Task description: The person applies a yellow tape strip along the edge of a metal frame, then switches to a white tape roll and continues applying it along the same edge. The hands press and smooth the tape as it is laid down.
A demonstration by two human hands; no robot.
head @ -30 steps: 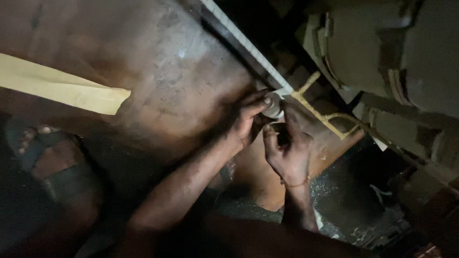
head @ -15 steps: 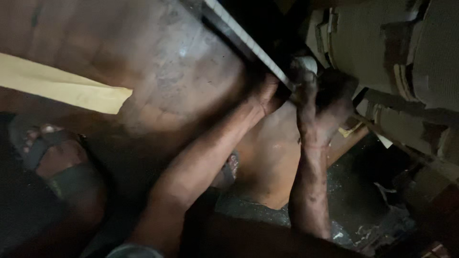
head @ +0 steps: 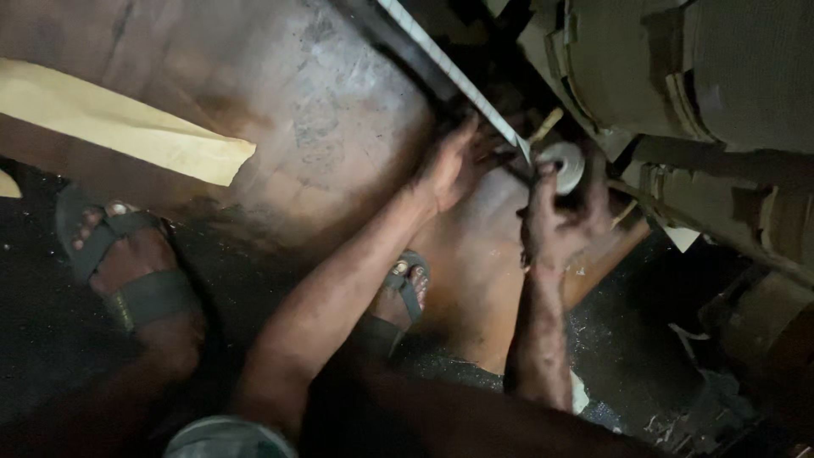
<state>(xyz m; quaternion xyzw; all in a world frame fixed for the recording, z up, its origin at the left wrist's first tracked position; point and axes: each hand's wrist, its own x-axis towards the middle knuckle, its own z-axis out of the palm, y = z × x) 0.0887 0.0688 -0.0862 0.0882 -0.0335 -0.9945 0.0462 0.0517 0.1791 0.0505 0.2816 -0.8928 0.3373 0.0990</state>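
1. Crouching over a brown board (head: 339,127) on the dark floor, a person works with both bare hands near its far edge; no bins or boxes with visible contents, only stacked cardboard-like pieces (head: 678,76) at upper right.
2. Right hand (head: 555,225) grips a white tape roll (head: 564,165), fingers curled around it from below, roll held just beside the end of a thin white strip (head: 449,72).
3. White strip runs diagonally from the top edge down toward the roll, lying along a dark bar at the board's edge.
4. Left hand (head: 449,165) is mostly flat, fingers stretched forward and pressed against the dark bar right by the strip; whether it pinches anything, cannot tell, too dark.
5. Left forearm reaches long and straight up from lower left; right forearm rises nearly vertical, wrist bent.
6. Yellow paper sheet (head: 119,127) lies on the board at left, well apart from the hands.
7. Sandalled foot (head: 127,263) at left, another sandalled foot (head: 403,284) between the two arms.
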